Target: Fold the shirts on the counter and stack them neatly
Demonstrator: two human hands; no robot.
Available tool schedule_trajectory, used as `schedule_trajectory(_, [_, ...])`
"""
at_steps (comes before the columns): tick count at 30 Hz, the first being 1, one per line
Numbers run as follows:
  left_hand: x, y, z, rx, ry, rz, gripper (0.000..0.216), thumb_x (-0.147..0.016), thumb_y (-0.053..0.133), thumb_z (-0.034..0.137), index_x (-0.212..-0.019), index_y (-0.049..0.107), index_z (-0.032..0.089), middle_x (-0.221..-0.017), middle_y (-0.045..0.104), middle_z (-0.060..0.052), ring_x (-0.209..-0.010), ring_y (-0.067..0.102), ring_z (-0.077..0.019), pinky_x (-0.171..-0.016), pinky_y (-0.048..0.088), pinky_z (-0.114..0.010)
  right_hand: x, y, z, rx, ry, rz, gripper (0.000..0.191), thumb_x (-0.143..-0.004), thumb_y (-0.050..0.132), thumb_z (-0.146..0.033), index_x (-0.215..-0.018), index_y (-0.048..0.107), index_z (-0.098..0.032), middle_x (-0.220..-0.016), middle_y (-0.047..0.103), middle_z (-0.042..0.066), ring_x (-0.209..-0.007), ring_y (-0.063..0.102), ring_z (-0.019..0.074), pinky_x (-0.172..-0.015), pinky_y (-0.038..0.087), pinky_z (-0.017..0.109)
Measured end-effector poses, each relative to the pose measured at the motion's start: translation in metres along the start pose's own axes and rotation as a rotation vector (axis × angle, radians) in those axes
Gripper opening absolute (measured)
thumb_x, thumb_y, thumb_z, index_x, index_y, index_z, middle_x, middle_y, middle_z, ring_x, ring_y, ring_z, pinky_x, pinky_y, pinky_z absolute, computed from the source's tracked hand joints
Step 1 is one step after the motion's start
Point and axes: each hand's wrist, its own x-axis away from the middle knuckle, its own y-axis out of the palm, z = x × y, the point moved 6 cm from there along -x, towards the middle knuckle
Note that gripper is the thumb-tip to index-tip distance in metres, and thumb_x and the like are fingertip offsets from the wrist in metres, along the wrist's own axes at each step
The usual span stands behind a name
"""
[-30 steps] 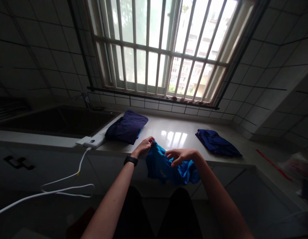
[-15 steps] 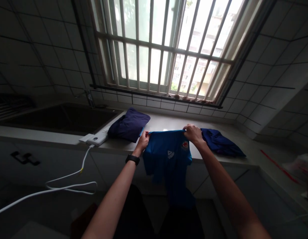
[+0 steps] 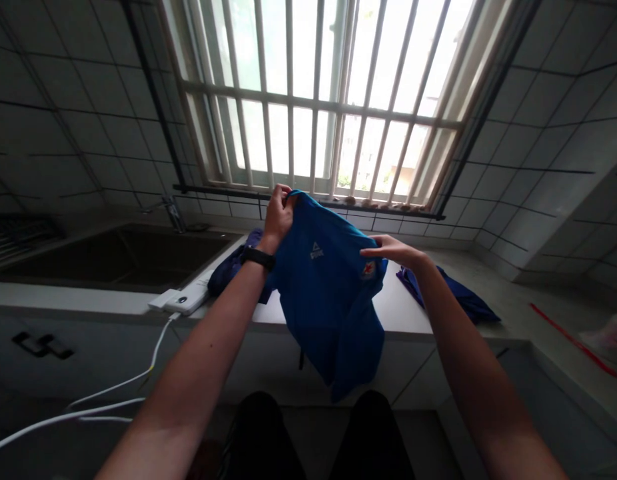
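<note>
At one upper corner of the blue shirt (image 3: 323,293) — left grip (image 3: 279,215), closed on cloth; at the other — right grip (image 3: 396,250), touching, closure unclear; behind it, the bench (image 3: 404,308).

Cannot read the small lettering (image 3: 317,255) under the white triangle (image 3: 316,246) on the blue shirt (image 3: 328,307). Cannot see much of the purple garment (image 3: 227,273) near the left part of the bench (image 3: 406,315), behind the left forearm (image 3: 203,360), nor the navy garment (image 3: 466,297) where the right forearm (image 3: 463,340) crosses. Cannot follow the white cable (image 3: 33,425) beyond the left picture edge, or tell the contents of the clear plastic bag (image 3: 611,337), cut off opposite.
</note>
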Motion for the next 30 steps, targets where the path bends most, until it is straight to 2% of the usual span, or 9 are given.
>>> schedule_trajectory(2, [-0.004, 0.006, 0.014, -0.068, 0.046, -0.077, 0.014, -0.093, 0.069, 0.031, -0.096, 0.060, 0.022, -0.080, 0.058, 0.003, -0.076, 0.062, -0.0117, -0.075, 0.051, -0.024, 0.009, 0.009, 0.016, 0.095, 0.063, -0.191, 0.053, -0.068, 0.084, -0.056, -0.105, 0.077, -0.018, -0.099, 0.078, 0.006, -0.095, 0.071, 0.0279, -0.086, 0.058, 0.037])
schedule_trajectory(3, [-0.001, 0.009, 0.020, -0.103, 0.055, -0.115, 0.012, -0.093, 0.068, 0.030, -0.097, 0.061, 0.021, -0.080, 0.059, 0.003, -0.076, 0.061, -0.0121, -0.076, 0.051, -0.024, 0.011, 0.006, 0.025, 0.211, 0.112, -0.128, 0.046, -0.070, 0.083, -0.052, -0.101, 0.078, -0.019, -0.096, 0.078, 0.006, -0.096, 0.071, 0.0280, -0.087, 0.057, 0.036])
schedule_trajectory(7, [0.018, 0.021, 0.036, -0.254, 0.032, -0.212, 0.016, -0.094, 0.065, 0.034, -0.101, 0.064, 0.019, -0.084, 0.064, 0.001, -0.078, 0.061, -0.0134, -0.077, 0.049, -0.025, 0.022, -0.021, 0.041, 0.509, 0.237, 0.469, 0.027, -0.084, 0.067, -0.037, -0.100, 0.078, -0.017, -0.100, 0.077, 0.011, -0.105, 0.069, 0.0296, -0.093, 0.053, 0.035])
schedule_trajectory(14, [0.033, 0.018, 0.022, -0.451, -0.073, -0.247, 0.022, -0.091, 0.066, 0.042, -0.095, 0.064, 0.020, -0.087, 0.070, -0.003, -0.080, 0.065, -0.0175, -0.077, 0.050, -0.027, 0.016, 0.006, 0.057, -0.241, 0.000, 0.069, 0.048, -0.065, 0.069, -0.022, -0.112, 0.074, -0.016, -0.103, 0.078, 0.005, -0.100, 0.069, 0.0276, -0.090, 0.055, 0.036])
schedule_trajectory(17, [0.036, 0.011, 0.004, -0.488, -0.184, -0.253, 0.019, -0.089, 0.068, 0.038, -0.092, 0.062, 0.021, -0.082, 0.071, -0.003, -0.067, 0.066, -0.0176, -0.067, 0.050, -0.027, 0.013, 0.000, 0.064, -0.112, 0.024, 0.072, 0.062, -0.064, 0.072, -0.019, -0.126, 0.068, -0.017, -0.108, 0.077, 0.006, -0.103, 0.069, 0.0271, -0.088, 0.056, 0.034])
schedule_trajectory(20, [0.046, 0.016, -0.017, -0.481, -0.330, -0.333, 0.015, -0.092, 0.063, 0.035, -0.098, 0.061, 0.021, -0.081, 0.073, -0.004, -0.057, 0.067, -0.0187, -0.059, 0.051, -0.028, 0.007, -0.010, 0.072, 0.376, 0.228, 0.186, 0.041, -0.074, 0.070, -0.014, -0.115, 0.073, -0.016, -0.109, 0.076, 0.012, -0.107, 0.069, 0.0294, -0.090, 0.054, 0.034])
schedule_trajectory(26, [0.085, 0.040, -0.038, -0.641, -0.154, -0.448, 0.038, -0.093, 0.058, 0.026, -0.129, 0.060, 0.016, -0.145, 0.061, -0.021, -0.134, 0.061, -0.0309, -0.107, 0.050, -0.040, 0.001, -0.022, 0.081, 0.751, 0.493, 0.567, 0.038, -0.091, 0.051, -0.006, -0.123, 0.070, -0.014, -0.125, 0.071, 0.020, -0.117, 0.068, 0.0273, -0.095, 0.051, 0.030])
schedule_trajectory(28, [0.117, 0.052, -0.047, -0.704, -0.068, -0.655, 0.060, -0.088, 0.063, 0.028, -0.146, 0.051, 0.017, -0.165, 0.040, -0.019, -0.151, 0.042, -0.0325, -0.119, 0.040, -0.042, 0.000, -0.019, 0.097, 0.685, 0.531, 0.543, 0.040, -0.089, 0.054, -0.007, -0.126, 0.068, -0.011, -0.126, 0.070, 0.021, -0.115, 0.068, 0.0261, -0.094, 0.052, 0.028])
schedule_trajectory(30, [0.160, 0.061, -0.063, -0.738, -0.123, -0.944, 0.064, -0.089, 0.061, 0.034, -0.151, 0.050, 0.018, -0.163, 0.043, -0.019, -0.150, 0.043, -0.0340, -0.121, 0.037, -0.045, -0.002, -0.012, 0.110, 0.626, 0.458, 0.430, 0.043, -0.084, 0.063, -0.014, -0.127, 0.068, -0.012, -0.125, 0.071, 0.019, -0.111, 0.069, 0.0241, -0.091, 0.053, 0.025])
